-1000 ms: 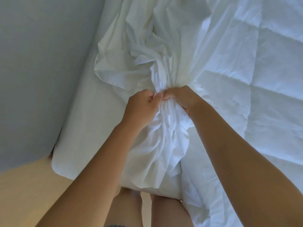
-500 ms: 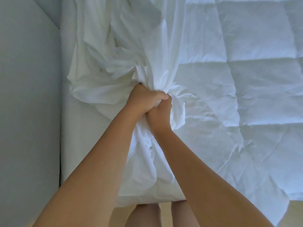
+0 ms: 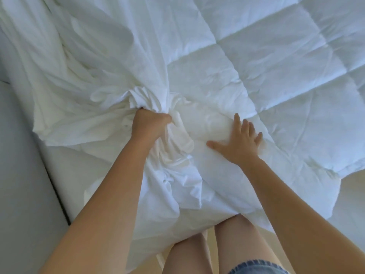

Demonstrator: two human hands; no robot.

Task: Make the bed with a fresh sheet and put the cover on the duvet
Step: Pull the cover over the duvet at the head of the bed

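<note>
The bed fills most of the view. Its mattress (image 3: pixel 65 167) shows as a smooth white strip along the left side, close against a grey wall (image 3: pixel 21 184). The quilted duvet (image 3: pixel 276 76) is spread over the centre and right of the bed, and its near corner hangs off the foot. The duvet cover (image 3: pixel 88 76) lies crumpled over the left half and drapes down the near edge in front of the person's legs (image 3: pixel 189 254).

The left hand (image 3: pixel 150 125) is clenched round a thick bunch of cover near the middle of the bed. The right hand (image 3: pixel 240 144) lies flat just beside it with its fingers (image 3: pixel 238 121) spread and grasping nothing. It presses on the bedding where cover and duvet meet, and which layer is under the palm cannot be told.

The main risk seems to be the bunch itself. Hauling on so many gathered folds could twist the cover or drag it across without the duvet corner seated inside, which would leave a lump. If the flat hand lifts too early, the duvet may slide with the pull. The overhanging duvet corner could also slip toward the floor (image 3: pixel 353 186).

The wall leaves almost no room on the left, so the free working space looks to be the far side of the bed, the right side, and the foot where the person stands.
</note>
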